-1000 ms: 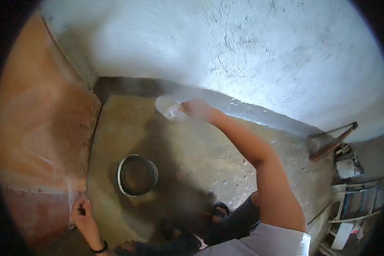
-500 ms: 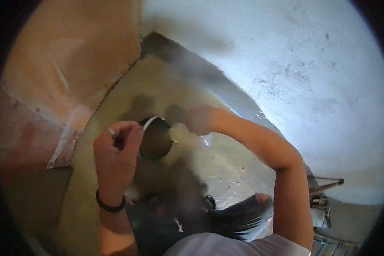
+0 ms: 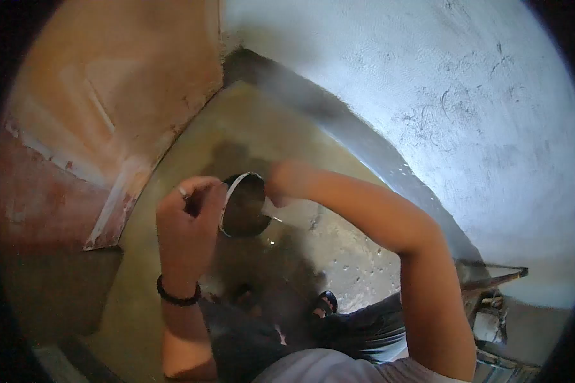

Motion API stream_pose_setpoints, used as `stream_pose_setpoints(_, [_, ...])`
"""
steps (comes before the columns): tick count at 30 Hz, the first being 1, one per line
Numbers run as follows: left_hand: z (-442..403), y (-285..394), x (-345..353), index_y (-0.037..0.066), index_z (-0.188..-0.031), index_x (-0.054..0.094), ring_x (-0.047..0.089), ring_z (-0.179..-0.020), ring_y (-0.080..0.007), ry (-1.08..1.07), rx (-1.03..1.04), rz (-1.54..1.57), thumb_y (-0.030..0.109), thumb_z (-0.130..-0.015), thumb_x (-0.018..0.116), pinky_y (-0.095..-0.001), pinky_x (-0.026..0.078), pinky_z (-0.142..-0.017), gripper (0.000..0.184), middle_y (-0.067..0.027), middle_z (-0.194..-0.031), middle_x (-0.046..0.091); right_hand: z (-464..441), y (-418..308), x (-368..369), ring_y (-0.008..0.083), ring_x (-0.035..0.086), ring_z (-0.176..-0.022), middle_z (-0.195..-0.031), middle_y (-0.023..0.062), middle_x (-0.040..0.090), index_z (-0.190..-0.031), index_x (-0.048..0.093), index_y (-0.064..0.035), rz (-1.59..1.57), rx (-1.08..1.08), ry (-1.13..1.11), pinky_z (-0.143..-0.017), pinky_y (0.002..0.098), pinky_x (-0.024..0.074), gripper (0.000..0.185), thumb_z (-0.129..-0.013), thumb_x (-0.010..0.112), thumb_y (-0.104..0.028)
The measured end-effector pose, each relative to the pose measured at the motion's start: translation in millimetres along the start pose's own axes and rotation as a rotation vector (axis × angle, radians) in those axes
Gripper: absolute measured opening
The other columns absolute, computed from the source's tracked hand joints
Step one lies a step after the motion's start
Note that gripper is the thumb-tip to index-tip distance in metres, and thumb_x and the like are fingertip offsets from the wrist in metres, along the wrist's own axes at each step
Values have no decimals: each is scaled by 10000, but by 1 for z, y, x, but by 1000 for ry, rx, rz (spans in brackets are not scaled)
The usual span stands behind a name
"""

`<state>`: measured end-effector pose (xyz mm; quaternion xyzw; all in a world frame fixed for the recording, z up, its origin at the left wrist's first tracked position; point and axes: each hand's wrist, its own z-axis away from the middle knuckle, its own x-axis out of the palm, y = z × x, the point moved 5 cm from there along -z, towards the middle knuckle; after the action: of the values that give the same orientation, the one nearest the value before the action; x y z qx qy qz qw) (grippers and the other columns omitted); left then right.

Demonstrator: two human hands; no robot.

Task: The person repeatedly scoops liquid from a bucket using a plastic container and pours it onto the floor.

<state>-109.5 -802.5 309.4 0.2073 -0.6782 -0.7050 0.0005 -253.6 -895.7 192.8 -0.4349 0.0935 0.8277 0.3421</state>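
Observation:
A round, dark, bowl-like container with a pale rim (image 3: 248, 214) hangs in front of me, tilted; haze blurs its inside. My left hand (image 3: 193, 220), with a ring and a dark bead bracelet, pinches the container's left rim between thumb and fingers. At the container's right edge is my right hand (image 3: 291, 183), fingers curled in and smeared by motion. A thin pale sliver (image 3: 275, 217) shows just below the right hand; what it belongs to I cannot make out.
Below lies a wet-looking, pitted floor (image 3: 358, 255). An orange-brown wall (image 3: 140, 70) rises on the left and a whitewashed wall (image 3: 428, 96) on the right. My sandalled foot (image 3: 326, 303) shows near the bottom. At lower right stands a wooden-edged piece (image 3: 495, 279).
My right hand has moved left and now sits against the container's right edge. In the view, the left hand and container have shifted slightly right, and the walls have shifted too.

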Motion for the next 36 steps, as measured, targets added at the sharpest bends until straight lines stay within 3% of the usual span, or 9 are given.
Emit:
stream_pose_setpoints(5, [5,-4,-9,1,-841,608,447,-652,-49,51,221,-279,105,-817,596,-214,371,-566,107,27,-718,534,26,117,103,270,616,-810,-896,103,646,-846,677,-103,115,241,-163,-656,399,483,192,-693,572,-151])
stream_pose_setpoints(7, [8,-14,-17,7,-870,608,468,-654,-73,6,-1,-271,111,-826,577,-225,392,-587,116,18,-726,543,69,175,159,274,620,-803,-880,101,650,-830,680,-103,144,378,-305,-650,397,480,176,-690,583,-148])
stream_pose_setpoints(10, [16,-21,-26,6,-891,592,462,-687,-85,53,4,-394,115,-834,559,-227,386,-636,127,-3,-781,546,150,268,272,282,629,-794,-843,103,655,-811,686,-112,-274,760,86,-634,389,475,156,-683,601,-139])
stream_pose_setpoints(13, [18,-43,-40,1,-892,576,443,-707,-84,90,-12,-422,114,-839,550,-229,369,-655,128,-13,-808,538,231,307,402,226,641,-822,-870,73,663,-817,691,-139,-144,1001,-140,-663,390,482,155,-701,592,-164])
stream_pose_setpoints(15, [14,-64,-49,-3,-886,567,436,-720,-84,107,-101,-425,113,-841,547,-231,364,-666,126,-18,-819,532,272,318,490,236,639,-843,-892,94,658,-824,687,-122,-56,1119,-51,-680,383,491,164,-712,569,-142])
stream_pose_setpoints(24, [10,-73,-62,9,-913,543,455,-721,-102,2,-204,-470,227,-877,549,-239,384,-657,220,-28,-823,516,252,331,488,338,596,-919,-985,173,616,-949,637,-42,-470,1262,184,-806,446,466,257,-784,478,-158])
stream_pose_setpoints(26, [17,-67,-71,1,-906,540,462,-767,-134,193,-8,-631,213,-879,546,-267,390,-724,214,-40,-836,514,202,342,478,358,578,-936,-1005,200,599,-1007,601,-32,-330,962,-124,-805,436,464,291,-792,475,-182])
stream_pose_setpoints(27, [19,-61,-72,1,-906,540,462,-767,-134,201,-7,-634,213,-879,546,-267,390,-724,214,-40,-836,514,176,360,494,323,607,-882,-946,157,627,-906,640,-52,-361,1045,98,-751,424,486,218,-771,501,-154])
stream_pose_setpoints(36, [44,-58,-105,-21,-922,555,463,-819,-136,177,-68,-625,194,-870,565,-268,379,-776,221,-52,-903,522,1,342,319,310,609,-858,-915,141,634,-900,643,-70,-143,616,274,-734,414,485,202,-790,497,-156])
